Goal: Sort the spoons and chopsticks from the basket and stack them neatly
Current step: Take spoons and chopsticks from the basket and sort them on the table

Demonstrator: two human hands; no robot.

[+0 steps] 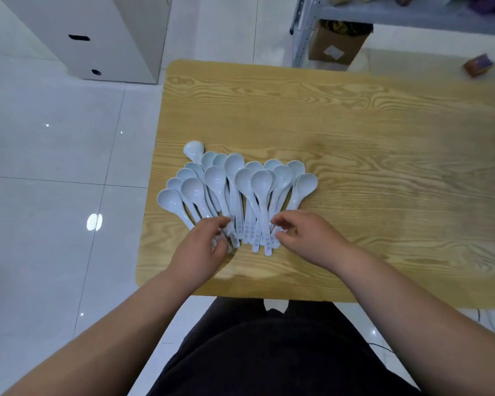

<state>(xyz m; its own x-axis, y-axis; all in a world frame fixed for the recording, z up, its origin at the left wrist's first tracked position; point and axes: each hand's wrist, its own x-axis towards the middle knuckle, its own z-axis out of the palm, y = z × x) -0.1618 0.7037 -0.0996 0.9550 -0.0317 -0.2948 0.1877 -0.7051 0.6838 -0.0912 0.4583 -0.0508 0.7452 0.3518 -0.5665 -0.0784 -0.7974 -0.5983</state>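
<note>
White plastic spoons (pixel 235 192) lie fanned on the near left part of the wooden tabletop (pixel 383 155), bowls pointing away. The grey print on their handles is too blurred to read. The left hand (pixel 200 247) grips the leftmost handle ends with curled fingers. The right hand (pixel 309 241), fingers bent, touches the rightmost ends; I cannot tell whether it pinches them.

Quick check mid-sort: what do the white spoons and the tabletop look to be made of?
The spoons look like glossy white plastic or melamine: smooth sheen, identical moulded shapes; glazed ceramic cannot be ruled out. The tabletop shows light wood grain with a satin finish, perhaps laminate or veneer; the picture cannot settle which.
</note>
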